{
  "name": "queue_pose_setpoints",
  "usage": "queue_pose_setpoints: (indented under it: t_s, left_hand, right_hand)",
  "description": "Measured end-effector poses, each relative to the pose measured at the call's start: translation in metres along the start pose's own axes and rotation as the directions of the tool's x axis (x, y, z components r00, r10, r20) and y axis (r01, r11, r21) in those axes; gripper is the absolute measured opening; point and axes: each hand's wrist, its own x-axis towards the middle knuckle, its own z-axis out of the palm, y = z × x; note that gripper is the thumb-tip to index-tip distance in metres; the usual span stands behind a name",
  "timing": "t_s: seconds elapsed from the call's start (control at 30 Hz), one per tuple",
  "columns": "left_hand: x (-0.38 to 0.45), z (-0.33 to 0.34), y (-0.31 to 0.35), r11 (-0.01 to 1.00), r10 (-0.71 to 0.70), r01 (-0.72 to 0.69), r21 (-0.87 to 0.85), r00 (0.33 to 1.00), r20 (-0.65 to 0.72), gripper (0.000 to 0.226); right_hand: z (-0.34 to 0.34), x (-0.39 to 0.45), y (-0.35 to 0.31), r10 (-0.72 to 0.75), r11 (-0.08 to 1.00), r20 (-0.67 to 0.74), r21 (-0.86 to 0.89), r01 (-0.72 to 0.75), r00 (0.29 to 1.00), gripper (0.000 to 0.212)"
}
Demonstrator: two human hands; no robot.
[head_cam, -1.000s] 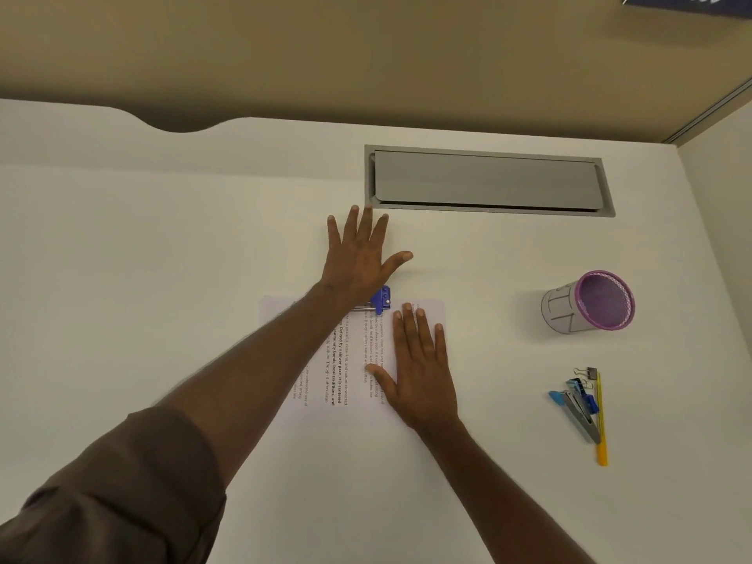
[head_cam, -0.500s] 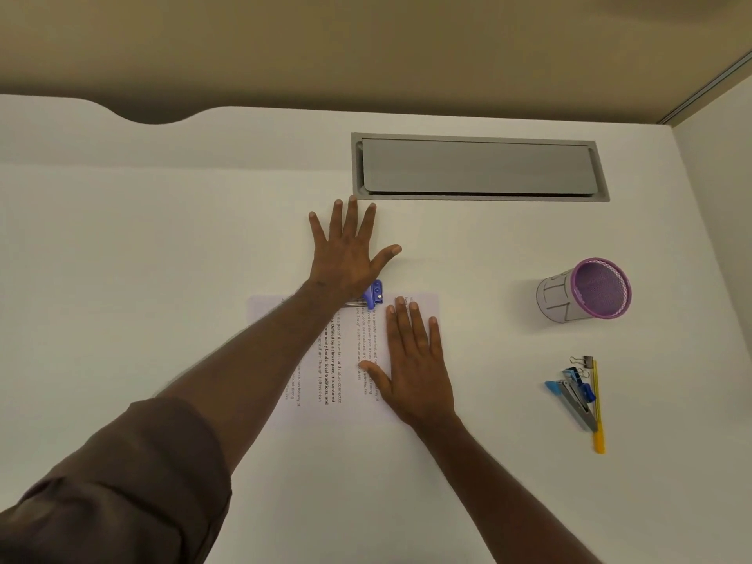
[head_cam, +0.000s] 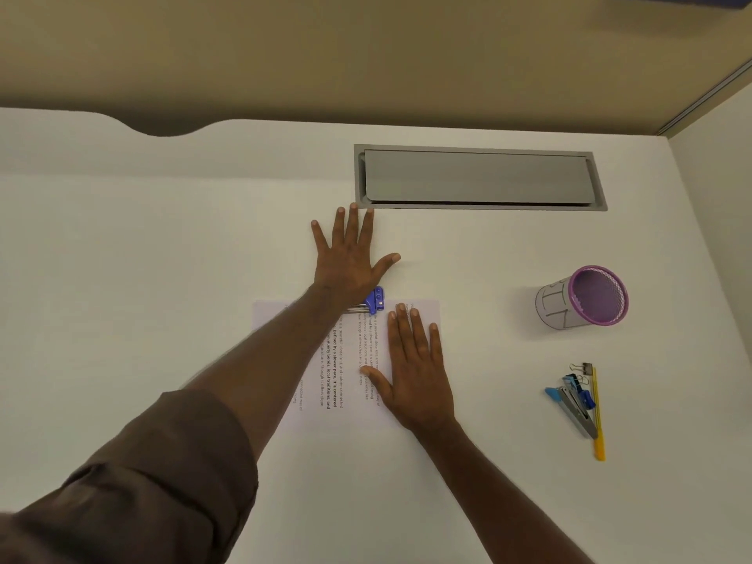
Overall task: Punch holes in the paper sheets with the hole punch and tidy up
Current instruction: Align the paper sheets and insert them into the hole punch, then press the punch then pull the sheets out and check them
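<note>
Printed paper sheets [head_cam: 350, 360] lie on the white desk, text running sideways. A blue and metal hole punch [head_cam: 375, 301] sits on their far edge. My left hand [head_cam: 350, 258] lies over the punch with its heel pressing down, fingers spread flat and pointing away; most of the punch is hidden under it. My right hand [head_cam: 415, 368] rests flat on the right half of the sheets, fingers apart, holding them down.
A grey cable hatch [head_cam: 480, 179] is set into the desk beyond the hands. At right lie a tipped purple mesh pen cup [head_cam: 582, 299], a blue stapler [head_cam: 571, 405], binder clips [head_cam: 580, 370] and a yellow pen [head_cam: 597, 417]. A partition wall runs along the far edge.
Both hands stay where they were on the punch and the paper. Only the camera view has shifted slightly.
</note>
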Motion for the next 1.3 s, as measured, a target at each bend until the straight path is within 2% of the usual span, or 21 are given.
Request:
queue_pose_setpoints:
  t_s: [0.37,0.47,0.53,0.63,0.8,0.9,1.0,1.13,1.2,1.3]
  left_hand:
    - [-0.012,-0.021,0.005,0.999,0.019,-0.020,-0.025,0.999,-0.035,0.098]
    - [-0.018,-0.034,0.001,0.992,0.021,-0.030,-0.119,0.997,-0.074,0.094]
    - [-0.029,-0.041,-0.008,0.971,-0.004,-0.034,-0.235,0.988,-0.156,0.090]
    - [-0.060,-0.042,-0.029,0.932,-0.073,-0.027,-0.361,0.962,-0.261,0.072]
    - [-0.129,-0.030,-0.067,0.904,-0.158,0.019,-0.427,0.943,-0.292,0.059]
    - [-0.168,-0.023,-0.084,0.894,-0.192,0.051,-0.445,0.941,-0.277,0.058]
    - [-0.200,-0.014,-0.089,0.899,-0.182,0.056,-0.435,0.950,-0.253,0.062]
    - [-0.233,0.005,-0.088,0.937,-0.092,0.007,-0.349,0.970,-0.226,0.059]
    - [-0.244,0.015,-0.084,0.948,-0.064,-0.003,-0.318,0.977,-0.201,0.064]
    - [-0.246,0.023,-0.076,0.963,-0.049,0.004,-0.269,0.986,-0.159,0.075]
  right_hand:
    - [0.002,0.001,0.001,-0.002,1.000,0.003,0.017,0.002,1.000,0.092]
    - [0.001,0.001,0.002,-0.024,0.999,-0.029,0.033,0.025,0.999,0.091]
    - [0.001,0.001,0.003,-0.033,0.999,-0.046,0.036,0.035,0.998,0.089]
    - [-0.002,-0.001,0.003,-0.040,0.998,-0.067,0.041,0.043,0.997,0.085]
    - [-0.019,-0.007,0.001,-0.100,0.992,-0.126,0.065,0.108,0.987,0.079]
    - [-0.035,-0.014,-0.002,-0.129,0.978,-0.230,0.133,0.162,0.965,0.073]
    - [-0.051,-0.025,-0.002,-0.014,0.974,-0.306,0.211,0.082,0.952,0.066]
    - [-0.062,-0.049,0.002,0.235,0.931,-0.287,0.342,-0.130,0.929,0.050]
    - [-0.066,-0.061,0.004,0.400,0.855,-0.229,0.442,-0.271,0.887,0.045]
    - [-0.074,-0.067,0.008,0.605,0.685,-0.065,0.551,-0.477,0.794,0.041]
